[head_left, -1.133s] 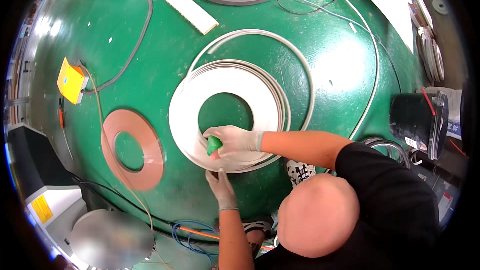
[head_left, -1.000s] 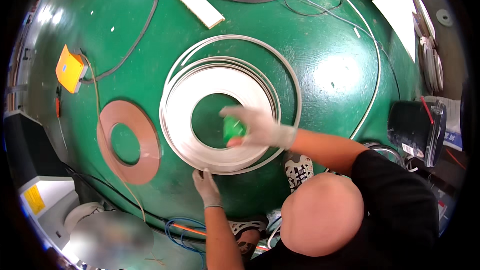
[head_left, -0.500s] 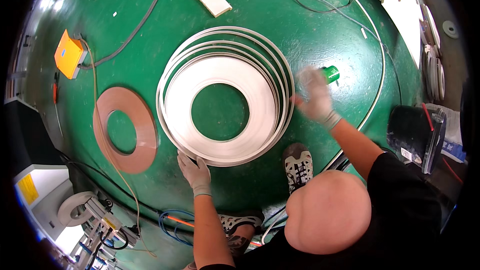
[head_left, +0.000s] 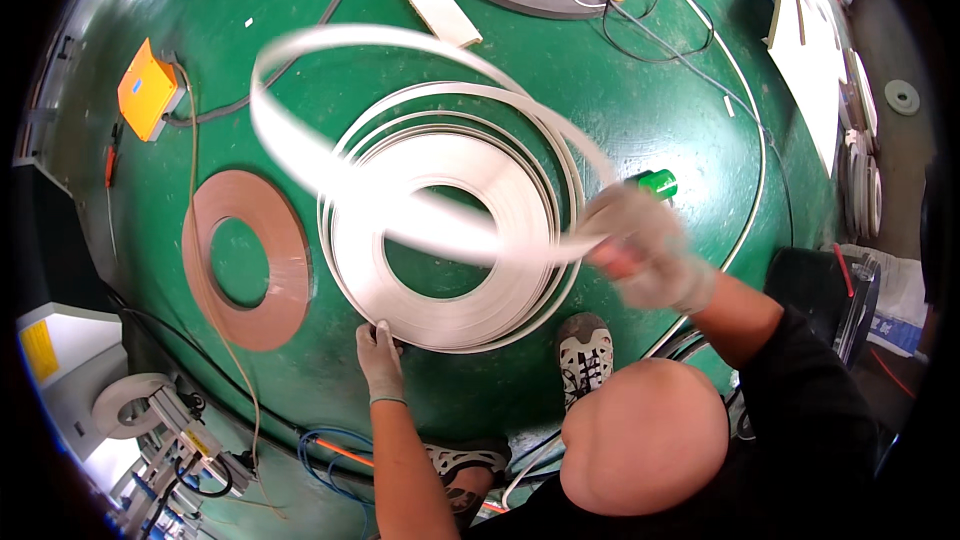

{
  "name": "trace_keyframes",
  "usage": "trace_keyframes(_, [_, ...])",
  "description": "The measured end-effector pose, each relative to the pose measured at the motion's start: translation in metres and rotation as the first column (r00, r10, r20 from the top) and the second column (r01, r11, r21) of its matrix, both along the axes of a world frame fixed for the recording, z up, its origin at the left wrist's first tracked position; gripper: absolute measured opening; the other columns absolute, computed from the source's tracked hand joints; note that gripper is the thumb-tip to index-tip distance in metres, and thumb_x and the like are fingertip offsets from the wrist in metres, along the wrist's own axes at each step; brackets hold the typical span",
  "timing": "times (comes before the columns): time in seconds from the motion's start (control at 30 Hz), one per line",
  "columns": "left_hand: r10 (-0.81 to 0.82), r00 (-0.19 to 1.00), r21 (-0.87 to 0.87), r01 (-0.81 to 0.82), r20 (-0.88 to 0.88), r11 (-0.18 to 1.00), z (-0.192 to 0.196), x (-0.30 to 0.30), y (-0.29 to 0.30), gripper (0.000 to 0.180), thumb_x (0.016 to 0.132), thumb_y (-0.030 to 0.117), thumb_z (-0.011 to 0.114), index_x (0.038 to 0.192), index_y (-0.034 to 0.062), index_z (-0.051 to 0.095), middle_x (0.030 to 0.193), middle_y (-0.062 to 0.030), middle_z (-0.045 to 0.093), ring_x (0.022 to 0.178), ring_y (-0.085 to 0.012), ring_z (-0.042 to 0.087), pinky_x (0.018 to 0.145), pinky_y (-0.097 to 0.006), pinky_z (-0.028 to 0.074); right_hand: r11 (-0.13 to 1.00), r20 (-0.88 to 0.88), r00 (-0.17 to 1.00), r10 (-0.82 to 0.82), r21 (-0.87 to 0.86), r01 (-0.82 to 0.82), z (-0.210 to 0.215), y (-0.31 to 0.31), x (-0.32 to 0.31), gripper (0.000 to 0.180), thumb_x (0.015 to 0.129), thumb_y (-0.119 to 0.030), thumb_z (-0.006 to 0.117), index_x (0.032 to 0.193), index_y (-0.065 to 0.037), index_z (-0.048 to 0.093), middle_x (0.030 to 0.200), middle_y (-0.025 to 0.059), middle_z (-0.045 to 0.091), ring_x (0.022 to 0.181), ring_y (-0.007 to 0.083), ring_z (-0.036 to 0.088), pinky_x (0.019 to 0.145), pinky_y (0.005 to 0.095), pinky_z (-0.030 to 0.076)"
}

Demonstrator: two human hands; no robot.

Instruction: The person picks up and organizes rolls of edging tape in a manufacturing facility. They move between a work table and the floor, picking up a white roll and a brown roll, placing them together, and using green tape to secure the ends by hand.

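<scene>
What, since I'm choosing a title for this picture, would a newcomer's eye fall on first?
First, the blurred pale strip looping over the white coil at centre, one stretch crossing the coil to the gloved right hand. Left of the coil lies a flat brown ring, and at upper left sits a bright orange box.

The left forearm point(head_left: 412, 470) enters from the lower edge — bare, almost straight, leaning slightly left. The gloved left hand point(head_left: 381, 363) continues its line past the wrist point(head_left: 388, 400), fingers pointing away from the body, thumb set apart on the inner side. The right arm reaches out from a black sleeve point(head_left: 805, 380), its bare forearm point(head_left: 742, 317) slanting up and to the left. The right hand point(head_left: 645, 250), also gloved, is farther out than the left and smeared by motion — its fingers look curled, with some bare skin showing among them.
</scene>
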State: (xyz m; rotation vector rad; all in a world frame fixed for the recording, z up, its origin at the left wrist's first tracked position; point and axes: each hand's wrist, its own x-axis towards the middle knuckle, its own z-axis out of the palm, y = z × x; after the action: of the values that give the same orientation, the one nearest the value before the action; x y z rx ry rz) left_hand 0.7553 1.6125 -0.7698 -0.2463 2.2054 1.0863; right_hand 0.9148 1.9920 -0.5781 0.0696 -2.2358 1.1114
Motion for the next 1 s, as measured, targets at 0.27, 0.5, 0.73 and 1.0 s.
trace_keyframes(0.27, [-0.215,0.75,0.062,0.226,0.625,0.972,0.014,0.012,-0.018,0.047,0.099,0.047,0.069,0.116,0.0034,0.066,0.093,-0.0083,0.073,0.074,-0.014,0.068,0.066,-0.026,0.054,0.872,-0.272,0.95,-0.154,-0.489,0.001,0.112,0.078,0.032,0.026,0.11,-0.027,0.049,0.112,-0.004,0.061,0.078,-0.0034,0.044,0.058,0.006,0.035,0.066,0.0278,0.035])
trace_keyframes(0.5, [0.156,0.89,0.156,-0.243,0.428,0.957,0.002,0.024,-0.021,0.038,0.102,0.042,0.066,0.106,0.0036,0.064,0.086,-0.0085,0.071,0.071,-0.0176,0.068,0.061,-0.028,0.052,0.775,-0.28,0.958,-0.057,-0.617,-0.134,0.115,0.092,0.046,0.029,0.106,-0.029,0.056,0.12,-0.005,0.063,0.083,-0.0036,0.048,0.064,0.0083,0.04,0.071,0.0309,0.035])
trace_keyframes(0.73, [0.102,0.995,0.086,-0.102,0.009,0.991,-0.007,-0.017,-0.008,0.023,0.103,0.028,0.066,0.096,0.0057,0.065,0.078,0.0004,0.064,0.067,-0.0099,0.059,0.058,-0.024,0.044,0.96,0.374,0.897,0.237,0.049,-0.274,0.048,0.005,-0.028,0.016,0.085,-0.022,0.076,0.09,-0.008,0.07,0.084,0.0068,0.069,0.076,0.028,0.067,0.069,0.0422,0.049])
trace_keyframes(1.0, [0.125,0.991,0.145,-0.13,0.048,0.981,0.001,-0.024,-0.002,0.016,0.104,0.019,0.063,0.1,0.0038,0.066,0.085,0.0001,0.064,0.073,-0.0096,0.059,0.064,-0.025,0.046,0.845,0.869,0.397,0.297,-0.045,-0.532,-0.061,-0.058,-0.008,0.006,0.083,-0.015,0.066,0.086,-0.01,0.067,0.092,0.0076,0.07,0.088,0.0321,0.069,0.077,0.0456,0.055])
